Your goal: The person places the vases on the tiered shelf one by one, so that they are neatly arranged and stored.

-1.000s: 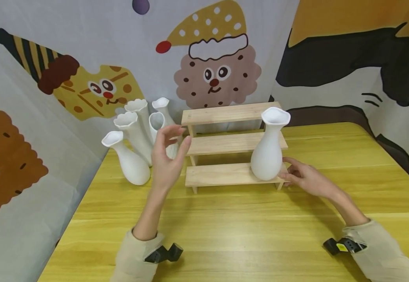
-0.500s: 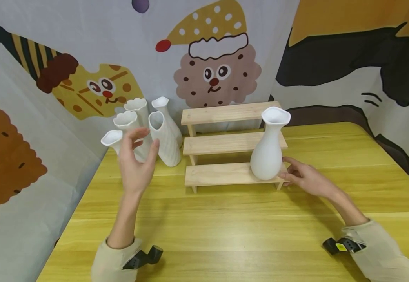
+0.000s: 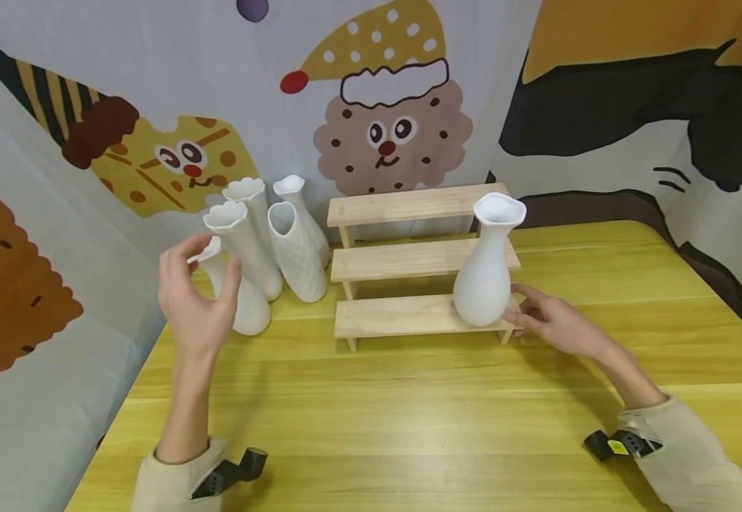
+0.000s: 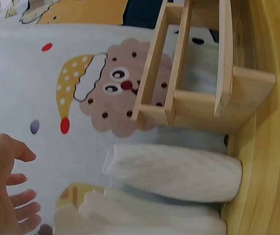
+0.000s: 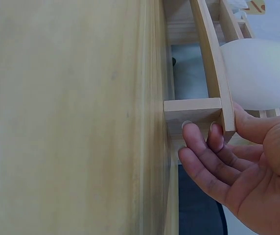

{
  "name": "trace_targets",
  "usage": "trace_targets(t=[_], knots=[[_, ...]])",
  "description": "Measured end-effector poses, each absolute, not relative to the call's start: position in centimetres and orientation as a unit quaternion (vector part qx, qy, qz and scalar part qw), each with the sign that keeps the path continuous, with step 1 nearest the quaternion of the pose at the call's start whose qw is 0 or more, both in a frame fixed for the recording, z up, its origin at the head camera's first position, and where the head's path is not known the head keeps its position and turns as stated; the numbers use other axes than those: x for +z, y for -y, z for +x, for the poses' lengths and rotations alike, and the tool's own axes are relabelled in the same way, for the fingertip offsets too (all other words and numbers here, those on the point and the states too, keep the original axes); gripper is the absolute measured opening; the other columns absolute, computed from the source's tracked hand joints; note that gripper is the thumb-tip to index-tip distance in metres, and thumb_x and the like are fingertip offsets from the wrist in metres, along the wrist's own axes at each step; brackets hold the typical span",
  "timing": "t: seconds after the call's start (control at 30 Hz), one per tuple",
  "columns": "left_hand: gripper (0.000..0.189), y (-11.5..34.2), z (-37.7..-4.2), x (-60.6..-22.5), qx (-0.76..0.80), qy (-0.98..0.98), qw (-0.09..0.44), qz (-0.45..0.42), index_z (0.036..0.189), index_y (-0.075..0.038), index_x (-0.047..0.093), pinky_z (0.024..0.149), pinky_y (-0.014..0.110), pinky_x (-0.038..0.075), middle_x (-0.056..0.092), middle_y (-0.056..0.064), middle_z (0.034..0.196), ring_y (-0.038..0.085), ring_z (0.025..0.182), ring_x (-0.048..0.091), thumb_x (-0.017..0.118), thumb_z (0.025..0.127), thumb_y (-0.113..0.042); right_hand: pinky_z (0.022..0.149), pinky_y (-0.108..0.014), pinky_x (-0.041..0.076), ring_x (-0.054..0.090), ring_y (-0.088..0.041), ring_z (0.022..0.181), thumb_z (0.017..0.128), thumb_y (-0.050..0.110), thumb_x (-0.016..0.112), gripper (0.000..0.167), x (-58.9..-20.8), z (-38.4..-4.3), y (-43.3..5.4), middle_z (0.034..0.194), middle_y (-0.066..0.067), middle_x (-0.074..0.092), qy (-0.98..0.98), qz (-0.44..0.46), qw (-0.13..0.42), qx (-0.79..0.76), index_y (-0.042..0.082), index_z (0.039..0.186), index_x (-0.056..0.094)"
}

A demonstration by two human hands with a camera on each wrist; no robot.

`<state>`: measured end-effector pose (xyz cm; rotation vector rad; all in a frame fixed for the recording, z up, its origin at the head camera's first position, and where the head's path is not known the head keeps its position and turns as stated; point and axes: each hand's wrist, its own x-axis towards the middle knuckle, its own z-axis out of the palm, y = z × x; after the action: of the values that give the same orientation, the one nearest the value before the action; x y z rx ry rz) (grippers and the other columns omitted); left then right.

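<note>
In the head view my left hand (image 3: 193, 313) is raised at the left, thumb and fingers spread apart, overlapping a white narrow-necked vase (image 3: 252, 311). The left wrist view shows this hand (image 4: 5, 188) with nothing between its fingers. At the right, my right hand (image 3: 556, 323) holds the end of the lowest step of a three-tier wooden display stand (image 3: 396, 317). Its thumb lies along the step's top and its curled fingers sit below, as the right wrist view shows. Beside that thumb, a white wavy-rimmed vase (image 3: 482, 288) stands upright on the lowest step.
Left of the stand, several more white vases are grouped, among them a textured one (image 3: 300, 259) and one with a scalloped rim (image 3: 245, 249). Everything stands on a yellow wood-grain table (image 3: 396, 405). A cartoon-printed cloth (image 3: 185, 43) hangs close behind.
My left hand has moved left, away from the stand, past the textured vase to the narrow-necked vase. My right hand, the stand and the vase on it have stayed put.
</note>
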<state>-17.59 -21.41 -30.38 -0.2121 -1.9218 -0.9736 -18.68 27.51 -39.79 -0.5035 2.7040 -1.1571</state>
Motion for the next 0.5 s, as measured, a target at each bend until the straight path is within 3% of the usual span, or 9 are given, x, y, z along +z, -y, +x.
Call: trace_targets(t=[0.2, 0.5], knots=[[0.045, 23.4, -18.1, -30.9, -0.373, 0.801, 0.464, -0.058, 0.126, 0.006, 0.060, 0.094, 0.041, 0.040, 0.056, 0.026, 0.119, 0.034, 0.114, 0.052, 0.072, 0.088, -0.014, 0.074, -0.039, 0.056, 0.066, -0.021, 0.086, 0.104, 0.027, 0.059, 0.067, -39.7, -18.7, -27.5, 0.101, -0.013, 0.067, -0.905, -0.165, 0.084, -0.384, -0.009, 0.152, 0.029], [0.057, 24.7, -18.8, -31.8, -0.389, 0.822, 0.415, -0.005, 0.139, 0.002, 0.051, 0.098, 0.043, 0.042, 0.052, 0.024, 0.128, 0.030, 0.119, 0.049, 0.073, 0.089, -0.015, 0.074, -0.040, 0.056, 0.066, -0.021, 0.086, 0.104, 0.027, 0.058, 0.067, -39.8, -18.8, -27.6, 0.101, -0.013, 0.067, -0.906, -0.164, 0.081, -0.382, -0.010, 0.152, 0.028]])
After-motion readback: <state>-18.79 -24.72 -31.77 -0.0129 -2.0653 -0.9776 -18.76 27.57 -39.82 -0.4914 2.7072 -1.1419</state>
